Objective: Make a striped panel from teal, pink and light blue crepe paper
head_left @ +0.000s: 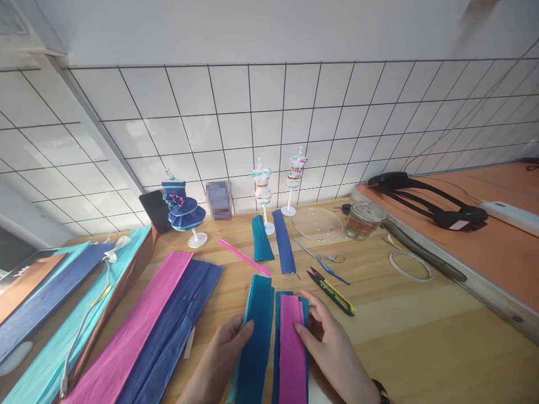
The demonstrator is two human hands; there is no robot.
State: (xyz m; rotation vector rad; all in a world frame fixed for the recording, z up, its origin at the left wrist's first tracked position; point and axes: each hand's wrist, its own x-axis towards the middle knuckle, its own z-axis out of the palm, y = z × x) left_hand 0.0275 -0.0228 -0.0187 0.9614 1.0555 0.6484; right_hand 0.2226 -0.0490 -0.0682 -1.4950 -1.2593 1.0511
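My left hand [236, 345] pinches a teal crepe paper strip [259, 331] by its left edge, thumb on top; a lighter turquoise layer shows along that edge. In my right hand [324, 336] is a layered magenta and teal strip [291, 342], gripped at its right side between thumb and fingers. The two strips run side by side with a narrow gap. Beyond them lie a short teal piece [261, 241], a blue piece [285, 244] and a thin pink strip [244, 257]. Yellow and green thread snips [332, 292] rest right of my right hand.
A small mannequin in a blue ruffled dress [183, 207] stands at left; two patterned mannequins [263, 188] [296, 174] stand near the tiled wall. Long magenta [138, 325] and blue sheets [177, 331] lie left. Tape roll [410, 265], glass jar [364, 220] and black headset strap [429, 202] are right.
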